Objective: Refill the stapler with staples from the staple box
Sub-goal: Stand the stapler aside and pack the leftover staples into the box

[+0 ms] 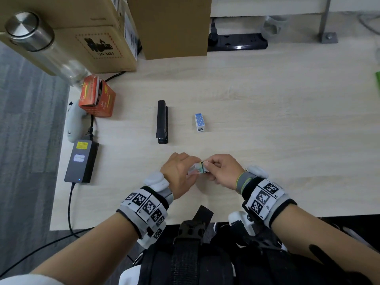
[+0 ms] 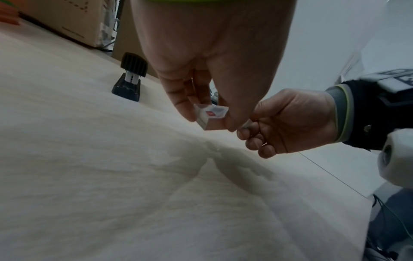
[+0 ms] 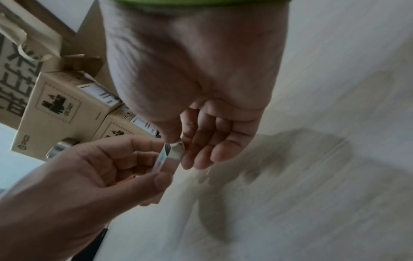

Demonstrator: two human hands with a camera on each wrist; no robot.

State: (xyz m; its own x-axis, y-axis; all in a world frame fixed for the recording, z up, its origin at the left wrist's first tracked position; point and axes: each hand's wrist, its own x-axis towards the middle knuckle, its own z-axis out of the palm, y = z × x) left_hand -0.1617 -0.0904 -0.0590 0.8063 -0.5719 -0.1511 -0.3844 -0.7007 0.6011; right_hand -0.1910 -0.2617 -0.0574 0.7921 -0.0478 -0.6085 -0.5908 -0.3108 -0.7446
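Staple box (image 1: 198,169): being held just above the near edge of the table (image 1: 267,112), between both hands, its right end flap standing open.
Left hand (image 1: 178,173): fingers and thumb curling round the box body and pinching it from both sides; the wrist view is showing the fingertips (image 2: 188,113) on its end corners.
Right hand (image 1: 223,171): thumb and forefinger closing on the open end of the box; whether they are gripping the flap or a strip of staples, I cannot tell.
Stapler (image 1: 162,122): lying closed on the table, well apart from the hands, not yet opened.
Blue dotted box (image 1: 199,122): standing beside the stapler, untouched.
Risk, spill: the open end is tilting over bare table; a sharp pull would probably be shaking loose strips out.
Risk, breakage: a hard pinch on a staple strip is likely snapping it into short pieces.
Risk, sequence: both hands are occupied while the stapler is shut, so the box may be getting set down open.
Surroundings: power adapter (image 1: 81,161) and orange carton (image 1: 96,99) sitting at the left, clear of the work.
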